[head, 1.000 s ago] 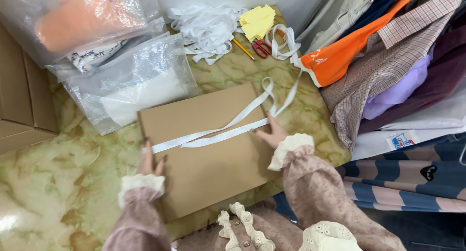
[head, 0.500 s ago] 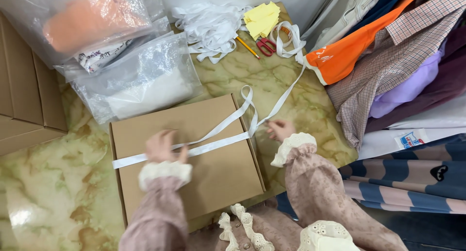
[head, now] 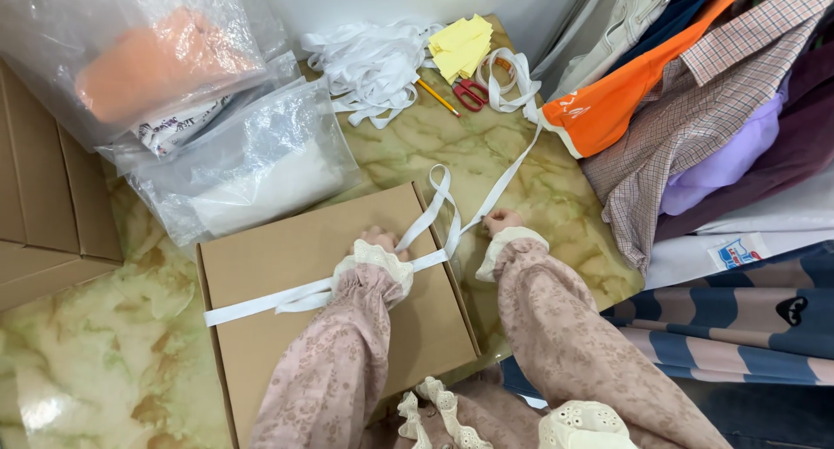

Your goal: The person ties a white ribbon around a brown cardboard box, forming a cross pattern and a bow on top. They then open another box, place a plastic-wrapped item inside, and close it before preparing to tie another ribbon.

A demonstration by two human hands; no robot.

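Flat brown cardboard box (head: 330,301) on green marbled desk (head: 104,362); white fabric ribbon (head: 261,303) across lid. Left hand (head: 375,241) pressing ribbon onto box; right hand (head: 502,221) pinching ribbon strand beside box edge; hands apart

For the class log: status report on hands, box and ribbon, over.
Left hand pressing white ribbon onto cardboard box. Right hand gripping ribbon beside box. Nothing in the way.
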